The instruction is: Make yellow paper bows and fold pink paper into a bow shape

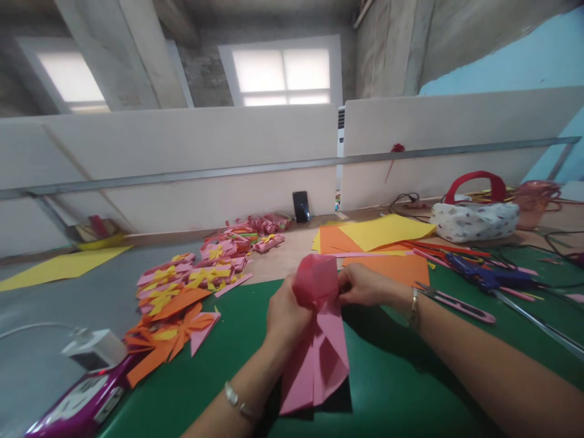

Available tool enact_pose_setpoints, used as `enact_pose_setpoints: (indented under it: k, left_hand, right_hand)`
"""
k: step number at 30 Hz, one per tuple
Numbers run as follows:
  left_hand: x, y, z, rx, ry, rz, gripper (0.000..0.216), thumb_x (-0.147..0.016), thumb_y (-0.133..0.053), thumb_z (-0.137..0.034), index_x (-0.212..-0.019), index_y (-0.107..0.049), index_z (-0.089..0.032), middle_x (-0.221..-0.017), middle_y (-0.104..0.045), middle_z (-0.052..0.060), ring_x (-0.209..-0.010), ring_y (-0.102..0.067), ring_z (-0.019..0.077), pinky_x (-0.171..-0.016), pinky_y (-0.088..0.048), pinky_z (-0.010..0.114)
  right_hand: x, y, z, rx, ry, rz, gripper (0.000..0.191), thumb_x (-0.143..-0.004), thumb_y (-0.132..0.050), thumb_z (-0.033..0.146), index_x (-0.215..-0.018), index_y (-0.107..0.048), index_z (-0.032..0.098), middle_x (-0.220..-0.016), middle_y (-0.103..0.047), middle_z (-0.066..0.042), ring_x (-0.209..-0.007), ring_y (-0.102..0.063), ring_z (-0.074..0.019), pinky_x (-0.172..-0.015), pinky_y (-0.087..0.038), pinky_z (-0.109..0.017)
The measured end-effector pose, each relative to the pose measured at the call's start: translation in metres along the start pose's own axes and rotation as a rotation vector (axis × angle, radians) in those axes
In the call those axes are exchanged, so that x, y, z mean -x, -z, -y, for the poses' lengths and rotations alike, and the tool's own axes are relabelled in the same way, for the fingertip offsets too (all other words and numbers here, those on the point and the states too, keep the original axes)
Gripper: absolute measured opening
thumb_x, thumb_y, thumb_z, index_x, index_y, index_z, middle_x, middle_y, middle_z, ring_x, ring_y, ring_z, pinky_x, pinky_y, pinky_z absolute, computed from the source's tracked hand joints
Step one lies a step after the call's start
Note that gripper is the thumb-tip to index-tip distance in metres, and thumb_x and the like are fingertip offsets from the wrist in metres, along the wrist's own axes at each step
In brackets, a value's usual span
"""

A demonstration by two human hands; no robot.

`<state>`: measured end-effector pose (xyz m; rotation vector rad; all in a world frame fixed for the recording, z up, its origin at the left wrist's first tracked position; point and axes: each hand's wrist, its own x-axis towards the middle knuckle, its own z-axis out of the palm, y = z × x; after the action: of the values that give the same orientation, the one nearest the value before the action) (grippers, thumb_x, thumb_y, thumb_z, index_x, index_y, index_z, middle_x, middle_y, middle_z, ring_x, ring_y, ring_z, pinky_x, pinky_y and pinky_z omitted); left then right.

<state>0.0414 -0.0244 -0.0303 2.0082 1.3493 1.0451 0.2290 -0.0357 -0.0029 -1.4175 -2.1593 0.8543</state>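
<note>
A folded sheet of pink paper (314, 365) stands up from the green mat in front of me, its top part bent into a rounded hollow and its lower part split by a slit. My left hand (289, 310) is closed round its left side near the middle. On the other side, my right hand (360, 285) pinches the edge of the same paper, fingertips partly hidden. Left of the hands lie orange paper strips (176, 331) with a pink triangle among them. Behind those is a heap of pink folded pieces with yellow paper bows (207, 275).
Yellow sheets (387, 231) and orange sheets (387, 267) lie beyond my right hand. To the right are a pink utility knife (460, 305), a blue glue gun (488, 274) with cables and a white basket (474, 220). A phone (301, 207) leans against the partition. A purple power bank (82, 401) sits front left.
</note>
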Motion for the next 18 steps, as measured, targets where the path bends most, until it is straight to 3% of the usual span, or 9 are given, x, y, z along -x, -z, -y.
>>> enact_pose_setpoints:
  k: [4, 7, 11, 18]
  left_hand:
    - [-0.002, -0.004, 0.006, -0.069, 0.026, -0.028, 0.042, -0.064, -0.069, -0.045, -0.100, -0.060, -0.025, -0.080, -0.068, 0.006, -0.075, -0.062, 0.0234, -0.060, -0.037, 0.025]
    - [-0.004, -0.005, 0.007, -0.111, 0.062, -0.037, 0.048, -0.061, -0.070, -0.051, -0.100, -0.059, -0.025, -0.081, -0.068, 0.006, -0.075, -0.062, 0.0234, -0.059, -0.037, 0.025]
    - [-0.005, -0.005, 0.000, -0.181, 0.109, -0.005, 0.045, -0.060, -0.070, -0.046, -0.099, -0.057, -0.027, -0.081, -0.069, 0.004, -0.074, -0.063, 0.0214, -0.060, -0.038, 0.025]
    - [0.000, -0.004, -0.011, -0.300, 0.143, 0.010, 0.035, -0.068, -0.061, -0.041, -0.099, -0.055, -0.028, -0.085, -0.069, 0.005, -0.078, -0.064, 0.0268, -0.056, -0.038, 0.028]
  right_hand:
    - [0.000, 0.000, 0.003, -0.001, 0.013, 0.001, 0.005, -0.063, -0.062, 0.017, -0.065, -0.064, 0.013, -0.057, -0.050, 0.005, -0.056, -0.043, -0.0092, -0.051, -0.031, -0.020]
    - [0.001, 0.000, 0.013, -0.029, 0.060, 0.011, 0.012, -0.064, -0.065, 0.020, -0.074, -0.064, 0.014, -0.068, -0.056, 0.003, -0.064, -0.049, -0.0114, -0.057, -0.036, -0.020]
    - [0.002, 0.001, 0.019, -0.108, 0.126, 0.033, 0.026, -0.065, -0.070, 0.029, -0.085, -0.062, 0.014, -0.082, -0.061, 0.000, -0.073, -0.052, -0.0140, -0.064, -0.040, -0.022]
    - [0.001, -0.002, 0.012, -0.128, 0.096, 0.079, 0.025, -0.068, -0.067, 0.033, -0.084, -0.063, 0.013, -0.075, -0.060, 0.000, -0.067, -0.051, -0.0130, -0.059, -0.040, -0.021]
